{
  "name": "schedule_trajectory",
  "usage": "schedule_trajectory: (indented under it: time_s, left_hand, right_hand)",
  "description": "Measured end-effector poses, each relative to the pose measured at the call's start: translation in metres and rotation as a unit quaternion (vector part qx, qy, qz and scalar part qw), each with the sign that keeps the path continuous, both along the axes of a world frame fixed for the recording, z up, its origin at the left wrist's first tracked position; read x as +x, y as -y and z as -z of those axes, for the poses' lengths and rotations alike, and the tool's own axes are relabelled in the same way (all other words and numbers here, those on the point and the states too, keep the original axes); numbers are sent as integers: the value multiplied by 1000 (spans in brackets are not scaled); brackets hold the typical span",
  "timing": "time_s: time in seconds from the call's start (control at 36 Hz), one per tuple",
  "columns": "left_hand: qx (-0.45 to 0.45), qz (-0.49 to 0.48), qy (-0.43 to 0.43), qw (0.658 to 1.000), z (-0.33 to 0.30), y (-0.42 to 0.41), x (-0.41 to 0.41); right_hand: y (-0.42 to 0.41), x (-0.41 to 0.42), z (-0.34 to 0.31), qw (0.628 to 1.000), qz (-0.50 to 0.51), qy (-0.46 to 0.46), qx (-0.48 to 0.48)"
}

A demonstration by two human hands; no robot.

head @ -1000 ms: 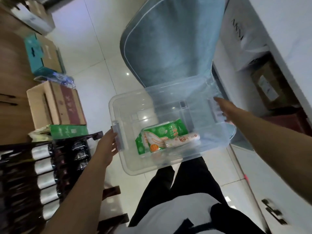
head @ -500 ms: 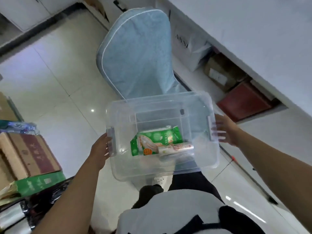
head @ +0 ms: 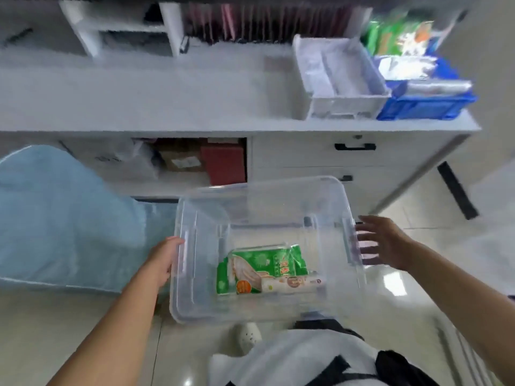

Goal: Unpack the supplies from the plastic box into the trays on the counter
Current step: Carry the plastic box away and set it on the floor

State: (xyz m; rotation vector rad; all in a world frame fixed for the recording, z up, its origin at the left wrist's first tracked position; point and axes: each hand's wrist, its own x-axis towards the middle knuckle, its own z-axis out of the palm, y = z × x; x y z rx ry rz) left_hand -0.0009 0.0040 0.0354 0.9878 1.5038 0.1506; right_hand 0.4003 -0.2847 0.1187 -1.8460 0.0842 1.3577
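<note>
**Box held in front of the table**

The clear box (head: 267,246) is held up over the floor, in front of the white table (head: 167,101) and below its edge. The left hand (head: 163,259) grips the box's left end, fingers tucked under the rim by the handle. The right hand (head: 381,240) is at the right end; its fingers are spread and nearly straight, seen partly through the clear wall beside the handle. Whether they press the box or hang just off it cannot be told, since the hand is blurred.

Inside the box, on its bottom toward the near right, lies a green pack (head: 262,268). A white roll (head: 292,284) lies across the pack's near edge, touching it.

On the table's right end stand two trays side by side, touching. The white tray (head: 345,104) holds pale wrapped goods, too blurred to name. The blue tray (head: 423,107) is to its right and holds clear-wrapped packs, with green packs (head: 395,37) behind it.

Under the table an open bay holds a brown carton (head: 184,162) and a red box (head: 223,162). To their right are drawers (head: 354,151) with black handles. A blue cushion (head: 61,218) lies at the left, partly behind the box.
</note>
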Motion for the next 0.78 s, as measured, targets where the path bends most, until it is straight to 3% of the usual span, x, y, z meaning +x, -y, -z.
schedule_trajectory:
  time_s: [0.17, 0.36, 0.58, 0.78]
  left_hand:
    - [43, 184, -13, 982, -45, 27, 155]
    - [103, 356, -51, 927, -102, 100, 336]
    - [159, 461, -42, 872, -159, 191, 500]
    - [175, 525, -45, 832, -199, 231, 643]
  right_hand:
    - [146, 21, -19, 979, 204, -2, 9]
    - [283, 24, -42, 921, 388, -4, 29]
    - [382, 41, -69, 862, 497, -34, 97]
    - [404, 85, -104, 819, 553, 9, 150]
